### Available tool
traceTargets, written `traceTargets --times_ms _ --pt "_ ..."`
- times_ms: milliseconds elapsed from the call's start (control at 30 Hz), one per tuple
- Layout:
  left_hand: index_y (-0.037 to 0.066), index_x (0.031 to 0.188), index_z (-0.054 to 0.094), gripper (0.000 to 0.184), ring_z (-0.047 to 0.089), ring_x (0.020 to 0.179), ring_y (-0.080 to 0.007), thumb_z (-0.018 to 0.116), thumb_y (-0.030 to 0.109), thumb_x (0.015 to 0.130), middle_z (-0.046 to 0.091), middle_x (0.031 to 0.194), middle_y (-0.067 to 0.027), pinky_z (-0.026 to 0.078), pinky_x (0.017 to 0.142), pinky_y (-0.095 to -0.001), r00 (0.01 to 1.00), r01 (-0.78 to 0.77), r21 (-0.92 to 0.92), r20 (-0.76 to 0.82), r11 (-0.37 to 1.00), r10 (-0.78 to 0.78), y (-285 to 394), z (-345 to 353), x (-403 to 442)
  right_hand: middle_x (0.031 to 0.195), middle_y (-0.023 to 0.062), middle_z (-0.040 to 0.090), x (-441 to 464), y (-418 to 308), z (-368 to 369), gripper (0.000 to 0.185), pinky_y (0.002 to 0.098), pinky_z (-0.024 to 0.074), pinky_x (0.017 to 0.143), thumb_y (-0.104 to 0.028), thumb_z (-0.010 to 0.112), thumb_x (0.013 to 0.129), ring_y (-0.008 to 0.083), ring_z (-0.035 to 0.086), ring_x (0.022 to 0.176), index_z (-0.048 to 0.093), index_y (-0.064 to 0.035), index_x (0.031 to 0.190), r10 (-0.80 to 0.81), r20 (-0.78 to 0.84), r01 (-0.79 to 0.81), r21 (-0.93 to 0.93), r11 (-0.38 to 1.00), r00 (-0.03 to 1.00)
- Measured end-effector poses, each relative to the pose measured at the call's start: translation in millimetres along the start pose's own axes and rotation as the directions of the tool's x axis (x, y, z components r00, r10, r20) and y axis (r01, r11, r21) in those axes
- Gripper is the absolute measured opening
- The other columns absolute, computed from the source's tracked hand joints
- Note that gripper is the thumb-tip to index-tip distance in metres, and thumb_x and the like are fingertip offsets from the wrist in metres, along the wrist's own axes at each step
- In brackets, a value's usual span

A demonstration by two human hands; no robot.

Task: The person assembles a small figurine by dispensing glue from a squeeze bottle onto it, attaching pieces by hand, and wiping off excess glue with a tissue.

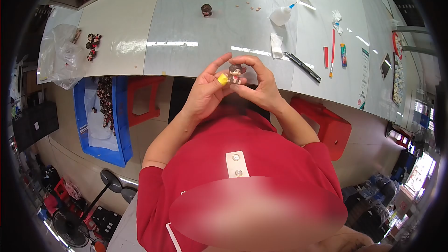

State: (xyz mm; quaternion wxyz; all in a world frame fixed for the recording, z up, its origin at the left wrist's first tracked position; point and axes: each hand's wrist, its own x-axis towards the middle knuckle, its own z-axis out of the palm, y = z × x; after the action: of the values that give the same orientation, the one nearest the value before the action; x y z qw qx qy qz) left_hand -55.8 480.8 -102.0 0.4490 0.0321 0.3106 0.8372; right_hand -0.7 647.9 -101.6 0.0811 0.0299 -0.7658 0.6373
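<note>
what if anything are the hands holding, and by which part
A small dark-haired figurine, held low on its body between left hand and right hand; exactly where the fingers touch can't be told.

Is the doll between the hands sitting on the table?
No, the left hand and right hand are holding the doll up.

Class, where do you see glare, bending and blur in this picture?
Head view: white glare streaks the table; head view: its near edge bows; head view: an oval blur lies below the buttons on the red shirt, while the doll looks clearer.
</note>
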Motion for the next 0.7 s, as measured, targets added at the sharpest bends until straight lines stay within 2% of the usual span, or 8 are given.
traceTargets --times_ms 33,133,233,300,333,433,533,700 --pt "0.004 0.138 0.029 0.052 0.059 0.105 -0.0209 0.053 0.013 0.093 0.057 0.117 -0.0140 0.048 0.092 -0.0342 1.000 -0.005 0.071 -0.016 0.997 0.006 0.0 -0.8 -0.8 0.109 0.0102 0.058 -0.2 -1.4 -0.4 0.056 0.0343 0.0439 0.089 -0.009 0.074 0.066 0.0260 0.054 0.103 0.054 -0.0069 0.118 -0.032 -0.004 0.032 -0.047 0.998 0.999" --pt "0.004 0.138 0.030 0.054 0.060 0.102 -0.0194 0.056 0.012 0.092 0.059 0.114 -0.0131 0.047 0.091 -0.0331 0.998 -0.031 0.114 -0.050 0.993 0.037 -0.2 -2.8 -0.8 0.106 0.0099 0.058 1.2 -5.2 -1.2 0.055 0.0343 0.0446 0.088 -0.009 0.074 0.066 0.0257 0.055 0.101 0.054 -0.0070 0.117 -0.108 -0.008 0.105 -0.154 0.983 0.994" --pt "0.005 0.138 0.031 0.055 0.060 0.101 -0.0185 0.057 0.013 0.091 0.058 0.117 -0.0131 0.047 0.090 -0.0323 1.000 -0.010 0.060 -0.022 0.998 0.011 -2.2 -5.7 -0.2 0.104 0.0090 0.059 0.5 -4.0 -2.0 0.053 0.0341 0.0453 0.085 -0.010 0.075 0.065 0.0253 0.056 0.098 0.056 -0.0070 0.115 -0.121 -0.019 0.115 -0.197 0.974 0.993" --pt "0.006 0.139 0.030 0.058 0.059 0.102 -0.0190 0.060 0.013 0.089 0.057 0.119 -0.0134 0.046 0.092 -0.0327 1.000 0.022 -0.059 0.009 0.998 -0.022 -3.3 -6.3 -0.6 0.103 0.0085 0.059 0.0 -3.6 -2.5 0.052 0.0338 0.0459 0.084 -0.010 0.076 0.065 0.0247 0.056 0.097 0.057 -0.0071 0.114 -0.116 -0.025 0.108 -0.219 0.970 0.993" --pt "0.006 0.139 0.030 0.060 0.059 0.103 -0.0192 0.062 0.013 0.088 0.056 0.119 -0.0136 0.046 0.092 -0.0329 0.999 0.039 -0.118 0.025 0.992 -0.036 -3.7 -6.4 -0.9 0.102 0.0084 0.059 -0.2 -2.8 -2.7 0.052 0.0335 0.0462 0.083 -0.010 0.076 0.065 0.0242 0.056 0.096 0.057 -0.0072 0.113 -0.107 -0.039 0.097 -0.202 0.975 0.993" --pt "0.007 0.139 0.030 0.065 0.058 0.106 -0.0203 0.065 0.014 0.085 0.054 0.122 -0.0141 0.045 0.095 -0.0338 0.998 0.011 -0.112 0.061 0.994 -0.004 -8.7 -2.7 -0.8 0.101 0.0084 0.059 -1.5 0.4 -2.7 0.052 0.0325 0.0468 0.081 -0.011 0.078 0.064 0.0229 0.057 0.094 0.058 -0.0071 0.111 -0.066 -0.069 0.056 -0.147 0.988 0.995" --pt "0.008 0.141 0.027 0.074 0.056 0.106 -0.0182 0.069 0.020 0.082 0.051 0.125 -0.0151 0.045 0.090 -0.0296 0.999 0.031 -0.070 0.046 0.997 -0.028 -8.1 2.8 -0.1 0.101 0.0086 0.059 -4.3 0.6 -1.8 0.050 0.0319 0.0471 0.080 -0.012 0.079 0.064 0.0221 0.058 0.092 0.058 -0.0066 0.109 0.001 -0.073 -0.008 -0.098 0.995 0.997" --pt "0.008 0.141 0.027 0.069 0.055 0.110 -0.0176 0.066 0.024 0.086 0.053 0.124 -0.0145 0.044 0.092 -0.0306 0.997 0.036 -0.089 0.065 0.995 -0.030 -12.7 0.5 2.0 0.100 0.0083 0.059 -7.4 6.2 1.7 0.046 0.0317 0.0471 0.081 -0.013 0.080 0.065 0.0219 0.058 0.092 0.058 -0.0057 0.105 0.054 -0.093 -0.057 -0.036 0.998 0.994"
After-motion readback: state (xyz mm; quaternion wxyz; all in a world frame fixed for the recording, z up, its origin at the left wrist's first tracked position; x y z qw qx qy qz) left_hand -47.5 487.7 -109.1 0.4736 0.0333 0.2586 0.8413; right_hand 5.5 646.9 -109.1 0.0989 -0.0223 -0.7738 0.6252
